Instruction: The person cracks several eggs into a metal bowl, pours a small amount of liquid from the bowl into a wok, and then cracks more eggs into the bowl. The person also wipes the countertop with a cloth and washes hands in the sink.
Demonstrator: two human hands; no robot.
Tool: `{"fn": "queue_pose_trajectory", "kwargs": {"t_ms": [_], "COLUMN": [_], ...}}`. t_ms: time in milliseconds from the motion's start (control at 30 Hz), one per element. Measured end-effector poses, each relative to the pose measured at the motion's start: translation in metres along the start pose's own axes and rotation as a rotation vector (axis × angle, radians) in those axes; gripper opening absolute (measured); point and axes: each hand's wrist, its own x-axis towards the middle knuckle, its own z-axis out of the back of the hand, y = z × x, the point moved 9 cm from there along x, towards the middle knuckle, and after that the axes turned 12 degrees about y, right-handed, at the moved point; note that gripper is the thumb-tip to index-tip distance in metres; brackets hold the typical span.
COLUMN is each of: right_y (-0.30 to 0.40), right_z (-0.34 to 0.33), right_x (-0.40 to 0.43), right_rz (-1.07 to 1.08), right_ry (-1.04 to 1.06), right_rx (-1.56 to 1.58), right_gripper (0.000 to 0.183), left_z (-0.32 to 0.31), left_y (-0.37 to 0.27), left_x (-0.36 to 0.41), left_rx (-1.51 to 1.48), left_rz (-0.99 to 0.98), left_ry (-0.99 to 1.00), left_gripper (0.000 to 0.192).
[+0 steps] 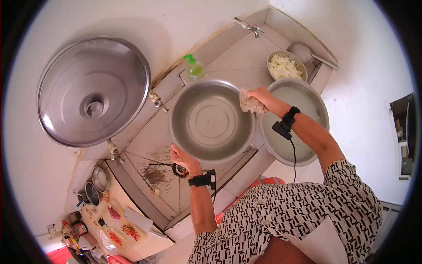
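A wide metal basin (212,120) is held tilted over the tiled sink, and its inside shows no contents. My left hand (184,158) is at its lower left rim, with the fingers partly hidden by the basin. My right hand (262,97) grips a crumpled, pale wet cloth (251,102) against the basin's right rim. Beneath my right forearm stands a second metal basin (290,145) holding cloudy water. A colander of cut pale vegetables (285,67) sits behind that basin, beside a metal ladle (300,52).
A green pump bottle (195,70) stands behind the held basin. Taps (254,28) project along the wall, where a large metal lid (95,92) leans. Dark residue (155,175) lies near the drain (180,170). At lower left, a cleaver (140,219) lies beside chopped ingredients (130,232).
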Motion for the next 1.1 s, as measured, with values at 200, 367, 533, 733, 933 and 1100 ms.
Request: {"fn": "queue_pose_trajectory", "kwargs": {"t_ms": [200,367,533,733,933,1100], "right_y": [0.006,0.021,0.024,0.037,0.020,-0.012], "right_z": [0.022,0.034,0.040,0.083,0.153,0.210], "right_x": [0.026,0.044,0.057,0.025,-0.058,-0.128], "right_rz": [0.020,0.068,0.056,0.255,0.192,0.176], "right_ry": [0.138,0.263,0.261,0.253,0.097,-0.023], "right_rx": [0.091,0.113,0.377,0.360,0.566,0.635], "right_gripper": [0.023,0.021,0.018,0.018,0.028,0.033], "left_z": [-0.031,-0.044,-0.066,-0.082,-0.098,-0.105], "left_y": [0.007,0.015,0.024,0.027,0.028,0.037], "left_x": [0.006,0.002,0.003,-0.005,-0.009,-0.009], "left_rx": [-0.054,-0.025,-0.144,-0.126,-0.156,-0.082], "left_rz": [-0.023,0.042,0.079,0.061,0.029,0.002], "left_ry": [0.012,-0.048,-0.026,-0.107,-0.190,-0.308], "left_gripper": [0.031,0.029,0.030,0.031,0.028,0.033]}}
